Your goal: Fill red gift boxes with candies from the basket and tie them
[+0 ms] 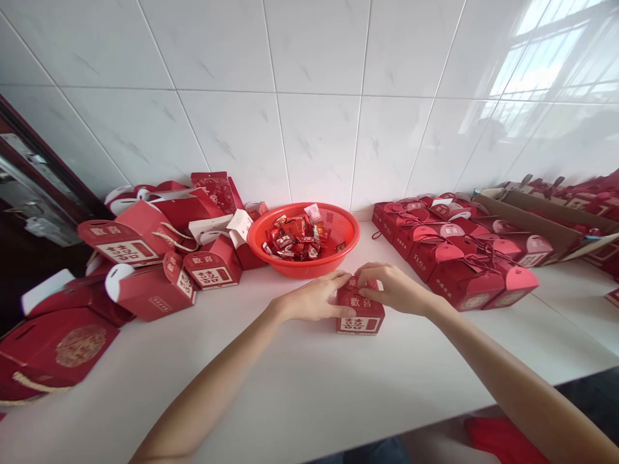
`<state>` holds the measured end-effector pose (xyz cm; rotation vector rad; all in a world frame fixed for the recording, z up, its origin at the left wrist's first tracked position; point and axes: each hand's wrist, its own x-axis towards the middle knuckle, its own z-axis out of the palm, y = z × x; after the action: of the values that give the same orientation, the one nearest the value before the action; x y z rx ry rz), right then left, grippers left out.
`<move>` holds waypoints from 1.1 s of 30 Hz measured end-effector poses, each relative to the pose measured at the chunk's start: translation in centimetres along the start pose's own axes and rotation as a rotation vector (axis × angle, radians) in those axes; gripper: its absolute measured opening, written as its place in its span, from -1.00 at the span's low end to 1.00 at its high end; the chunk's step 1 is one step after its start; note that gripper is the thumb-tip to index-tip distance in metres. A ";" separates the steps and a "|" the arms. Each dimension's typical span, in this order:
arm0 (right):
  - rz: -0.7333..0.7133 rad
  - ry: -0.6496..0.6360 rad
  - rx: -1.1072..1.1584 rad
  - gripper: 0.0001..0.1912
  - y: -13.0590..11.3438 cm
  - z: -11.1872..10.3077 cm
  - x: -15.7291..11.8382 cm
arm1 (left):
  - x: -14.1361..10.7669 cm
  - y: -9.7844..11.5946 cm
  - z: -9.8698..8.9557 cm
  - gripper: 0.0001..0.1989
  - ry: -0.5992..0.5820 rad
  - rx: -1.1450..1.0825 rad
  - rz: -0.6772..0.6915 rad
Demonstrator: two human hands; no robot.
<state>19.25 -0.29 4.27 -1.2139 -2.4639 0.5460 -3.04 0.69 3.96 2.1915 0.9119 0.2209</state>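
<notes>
A small red gift box (360,314) with pale Chinese characters stands upright on the white table (290,386), in front of the basket. My left hand (316,298) is closed round the box's left side, its thumb along the front and its fingers at the top. From the right, my right hand (387,287) pinches the top flaps of the same box. Both hands hold it, and they hide part of the flaps. Just behind them sits an orange-red plastic basket (304,267) holding wrapped candies (294,237).
Red boxes (213,261), some with open flaps, crowd the left side. Rows of closed red boxes (449,258) stand at the right, beside a cardboard carton (536,222) with more red boxes. A tiled wall (319,58) rises behind the table.
</notes>
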 end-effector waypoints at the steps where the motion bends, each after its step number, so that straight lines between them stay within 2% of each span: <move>1: -0.016 -0.010 -0.039 -0.86 -0.2 -0.1 0.1 | 0.0 0.0 0.0 -0.34 0.000 -0.003 -0.002; 5: -0.003 -0.078 -0.218 -0.82 -1.0 -0.6 1.1 | 0.0 0.0 0.0 -0.40 -0.006 -0.018 0.009; 8: 0.027 -0.155 -0.261 -0.82 -1.2 -0.7 2.0 | 0.0 -0.1 0.0 -0.43 -0.004 -0.009 0.013; 11: -0.015 -0.188 -0.282 -0.86 -1.1 -0.7 2.8 | 0.0 -0.1 -0.1 -0.41 -0.014 0.002 0.009; 14: -0.044 -0.167 -0.268 -0.90 -1.0 -1.1 3.1 | -0.1 -0.1 -0.2 -0.26 -0.017 0.014 -0.005; 17: -0.029 -0.099 -0.229 -0.92 -1.0 -2.0 2.8 | -0.1 -0.3 -0.2 -0.14 0.035 0.022 0.005; 22: -0.027 -0.072 -0.210 -0.89 -0.8 -2.7 2.0 | 0.1 -0.6 0.1 -0.33 0.055 0.022 0.040; 26: -0.047 -0.079 -0.172 -0.88 -0.4 -2.1 1.6 | 0.2 -0.7 0.3 -0.32 0.041 0.052 0.007; 33: 0.018 -0.163 -0.223 -0.87 -0.3 -1.5 2.3 | 0.3 -0.6 0.3 -0.34 0.020 0.072 -0.004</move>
<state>18.41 1.67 6.00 -1.3236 -2.7129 0.3970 -3.09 1.00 3.34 2.2572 0.9493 0.2113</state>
